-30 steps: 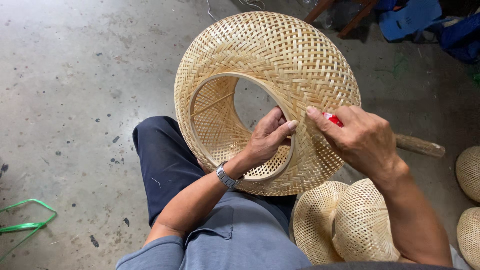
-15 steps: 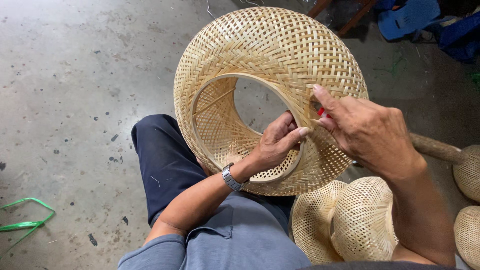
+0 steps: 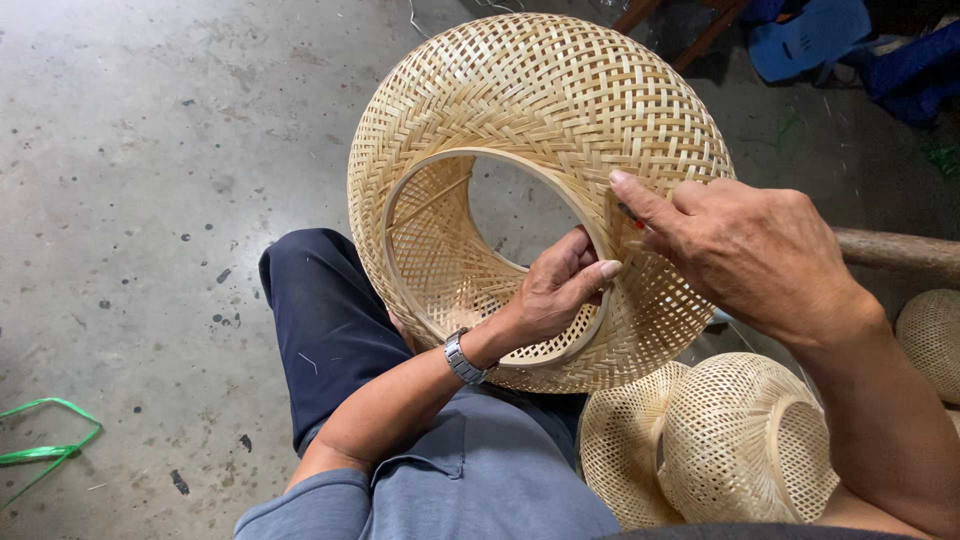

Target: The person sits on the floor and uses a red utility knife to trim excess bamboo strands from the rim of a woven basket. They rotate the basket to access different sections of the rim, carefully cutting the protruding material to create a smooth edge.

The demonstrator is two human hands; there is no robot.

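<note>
Setting: stained grey concrete floor (image 3: 150,150), seen from above a seated person's lap.

Right hand (image 3: 745,255): fingers pinched together on a small red tool (image 3: 633,216), its tip against the basket's rim, forefinger extended along the weave.

Left hand (image 3: 550,295): reaches through the basket's opening, fingers curled over the inner rim hoop, directly opposite the right hand.

Woven bamboo basket (image 3: 520,90): round, propped on the knee, opening facing the person.

Right of the basket: wooden pole (image 3: 895,250). Below it: smaller woven baskets (image 3: 740,440). Far left of it: green strap (image 3: 40,440).

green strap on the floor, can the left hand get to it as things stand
Probably not right away. The left hand is inside the woven basket, gripping its rim, while the green strap lies far off on the concrete floor. Nothing blocks the way once the hand lets go.
</note>
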